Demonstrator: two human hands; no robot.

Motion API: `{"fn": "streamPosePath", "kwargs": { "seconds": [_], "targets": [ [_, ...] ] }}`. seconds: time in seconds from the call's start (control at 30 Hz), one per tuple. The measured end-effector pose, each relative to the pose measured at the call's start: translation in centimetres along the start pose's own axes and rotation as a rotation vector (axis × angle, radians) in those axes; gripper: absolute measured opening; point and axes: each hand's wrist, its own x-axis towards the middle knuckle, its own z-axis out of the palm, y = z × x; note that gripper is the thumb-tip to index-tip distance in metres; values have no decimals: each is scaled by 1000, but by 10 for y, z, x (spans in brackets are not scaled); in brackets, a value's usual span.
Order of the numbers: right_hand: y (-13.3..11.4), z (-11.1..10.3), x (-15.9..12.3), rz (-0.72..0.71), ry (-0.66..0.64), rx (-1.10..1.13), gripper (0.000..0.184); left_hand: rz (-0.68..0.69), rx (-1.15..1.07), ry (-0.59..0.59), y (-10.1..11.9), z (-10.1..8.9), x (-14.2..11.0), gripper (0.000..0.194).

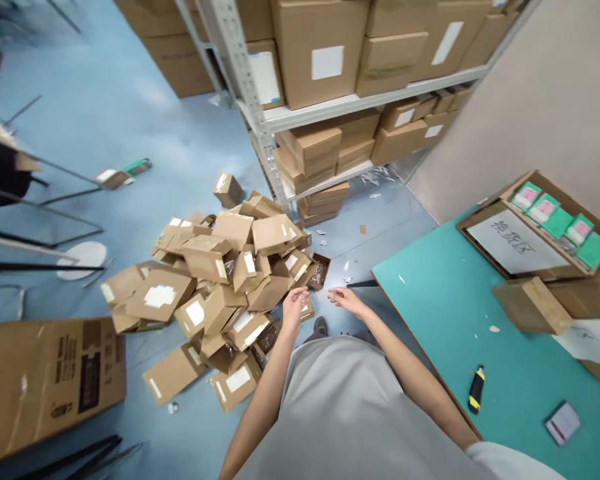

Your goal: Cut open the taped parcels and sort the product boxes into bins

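My left hand (295, 308) hangs in front of my body, over the near right side of a heap of cardboard boxes (233, 230) on the floor. Its fingers are loosely bent and apart, with nothing visible in them. Facing it across a small gap is my right hand (349, 300), fingers stretched toward the left one and holding nothing. An open small box (321, 270) with something shiny inside lies at the heap's right edge, just beyond both hands. Many boxes in the heap are flattened or torn open, some with white labels.
A green table (430, 300) on the right bears a yellow-black box cutter (477, 390), a small pale box (563, 423) and a carton of green packets (530, 233). Metal shelving (320, 115) with boxes stands ahead. A large carton (50, 380) sits left, near chair legs.
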Motion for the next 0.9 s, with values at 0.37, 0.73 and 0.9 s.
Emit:
{"fn": "streamPosePath", "kwargs": {
  "seconds": [0.37, 0.73, 0.9],
  "targets": [
    [56, -72, -122, 25, 574, 404, 39, 4, 204, -558, 17, 140, 9, 60],
    [89, -53, -277, -122, 1088, 739, 49, -159, 529, -1144, -45, 255, -111, 70],
    [113, -66, -308, -160, 1138, 776, 51, -141, 580, -1276, -57, 267, -171, 67]
  ]
}}
